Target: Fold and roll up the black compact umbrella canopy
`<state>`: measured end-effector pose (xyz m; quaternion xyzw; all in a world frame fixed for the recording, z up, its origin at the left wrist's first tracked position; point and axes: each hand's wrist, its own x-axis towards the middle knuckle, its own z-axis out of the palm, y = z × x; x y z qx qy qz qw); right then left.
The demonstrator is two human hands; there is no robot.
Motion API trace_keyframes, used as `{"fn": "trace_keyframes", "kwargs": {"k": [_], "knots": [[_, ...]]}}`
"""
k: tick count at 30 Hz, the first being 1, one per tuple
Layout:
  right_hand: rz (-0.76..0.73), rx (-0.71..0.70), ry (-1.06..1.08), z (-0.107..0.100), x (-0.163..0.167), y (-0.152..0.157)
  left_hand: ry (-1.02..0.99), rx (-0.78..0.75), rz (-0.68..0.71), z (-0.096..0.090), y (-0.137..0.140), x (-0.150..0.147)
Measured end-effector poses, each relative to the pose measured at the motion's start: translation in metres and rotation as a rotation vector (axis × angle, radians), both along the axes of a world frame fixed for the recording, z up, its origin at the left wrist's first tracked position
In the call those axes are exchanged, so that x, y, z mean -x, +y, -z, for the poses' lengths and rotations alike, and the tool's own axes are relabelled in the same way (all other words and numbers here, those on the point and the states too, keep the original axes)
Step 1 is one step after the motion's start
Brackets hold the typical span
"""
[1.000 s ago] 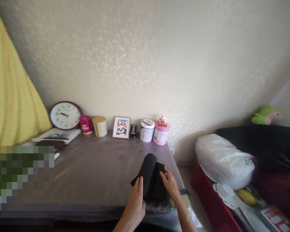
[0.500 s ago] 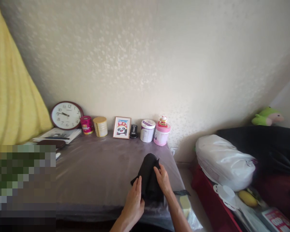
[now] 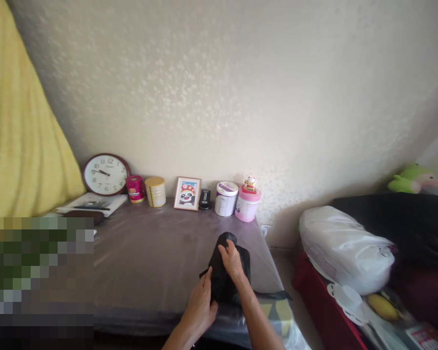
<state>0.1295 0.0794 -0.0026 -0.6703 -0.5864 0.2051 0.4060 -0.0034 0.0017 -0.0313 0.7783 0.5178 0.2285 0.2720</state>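
A black folded bundle of thin fabric lies near the front right of the covered table; its exact kind does not show. My left hand grips its lower left side, fingers along the edge and thumb near the bottom. Across the upper middle, my right hand presses on the fabric with fingers bent and closed on it, the fingertips partly hidden. One dark flap spreads out to the right beneath my right wrist. A dark strap-like strip reaches toward the table's right edge.
Along the wall stand a clock, a pink tin, a yellow-lidded can, a framed panda picture, a white tub and a pink tub with a figurine. A white bag sits right, beyond the table edge.
My right hand has moved left and slightly up, from the bundle's right edge onto its upper middle. The right flap now shows wider. My left hand stays at the left side.
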Motion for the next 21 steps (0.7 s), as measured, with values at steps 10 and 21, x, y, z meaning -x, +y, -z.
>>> {"fn": "trace_keyframes", "kwargs": {"k": [10, 21], "knots": [[-0.218, 0.295, 0.224, -0.003, 0.024, 0.004, 0.149, 0.007, -0.063, 0.006, -0.008, -0.003], [-0.275, 0.327, 0.128, -0.012, 0.021, -0.002, 0.078, -0.424, -0.118, 0.001, -0.025, 0.000]]}}
